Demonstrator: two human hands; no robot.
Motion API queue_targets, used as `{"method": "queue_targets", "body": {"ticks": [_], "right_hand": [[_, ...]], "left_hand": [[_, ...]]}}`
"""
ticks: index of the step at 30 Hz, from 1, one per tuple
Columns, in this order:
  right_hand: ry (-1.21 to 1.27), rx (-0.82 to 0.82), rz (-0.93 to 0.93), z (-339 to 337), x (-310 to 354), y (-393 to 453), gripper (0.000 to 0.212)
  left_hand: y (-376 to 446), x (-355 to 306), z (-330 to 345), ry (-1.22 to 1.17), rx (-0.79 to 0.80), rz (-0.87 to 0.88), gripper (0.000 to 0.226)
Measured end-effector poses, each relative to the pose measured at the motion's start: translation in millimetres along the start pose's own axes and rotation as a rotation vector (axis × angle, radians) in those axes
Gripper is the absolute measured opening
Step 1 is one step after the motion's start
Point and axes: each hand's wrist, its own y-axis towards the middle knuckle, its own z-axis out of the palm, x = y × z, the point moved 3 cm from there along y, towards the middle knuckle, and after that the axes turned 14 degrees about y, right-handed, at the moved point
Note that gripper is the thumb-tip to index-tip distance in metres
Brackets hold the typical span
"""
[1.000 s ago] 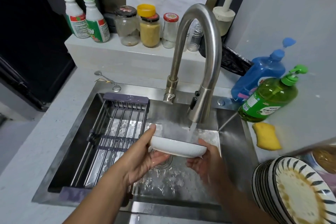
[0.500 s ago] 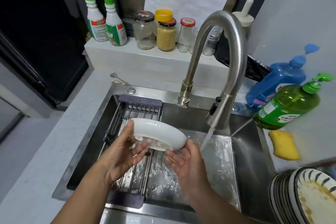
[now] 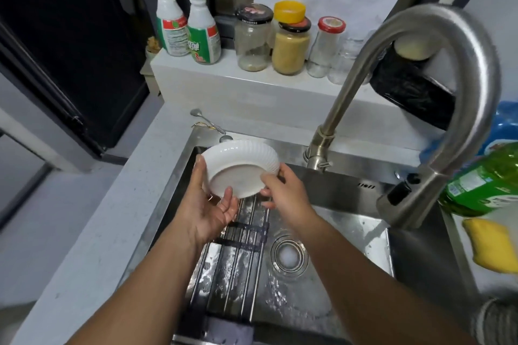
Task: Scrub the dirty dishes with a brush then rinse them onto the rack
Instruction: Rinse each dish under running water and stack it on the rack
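A pale ledge (image 3: 252, 92) backs the grey counter (image 3: 112, 218), dark panels (image 3: 70, 36) left.

Both hands, the left hand (image 3: 208, 206) and right hand (image 3: 286, 190), hold a white ribbed bowl (image 3: 239, 169) bottom-up over the rack (image 3: 238, 260) in the sink's (image 3: 350, 190) left side.

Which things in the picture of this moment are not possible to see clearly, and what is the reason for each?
- Inside of the white dish, head view: its underside faces the camera, so cleanliness is unknown.
- Far end of the rack: hidden behind the dish, the left hand and the right hand.
- Green bottle and yellow sponge: blurred and cut by the right edge.
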Motion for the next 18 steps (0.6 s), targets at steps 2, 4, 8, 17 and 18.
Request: {"method": "queue_targets", "body": {"ticks": [2, 4, 8, 17, 18], "right_hand": [[-0.033, -0.011, 0.036, 0, 0, 12, 0.055], [-0.054, -0.037, 0.057, 1, -2, 24, 0.053], [-0.158, -0.088, 0.033, -2, -8, 39, 0.050], [-0.479, -0.109, 0.036, 7, -24, 58, 0.060], [-0.498, -0.104, 0.039, 6, -26, 59, 0.062]], "left_hand": [[10, -4, 3, -0.007, -0.023, -0.016, 0.096], [21, -7, 5, -0.016, -0.040, -0.046, 0.095], [35, -11, 9, -0.033, -0.085, -0.109, 0.094], [52, -20, 8, -0.004, -0.209, -0.202, 0.086], [52, -20, 8, -0.002, -0.215, -0.198, 0.085]]}}
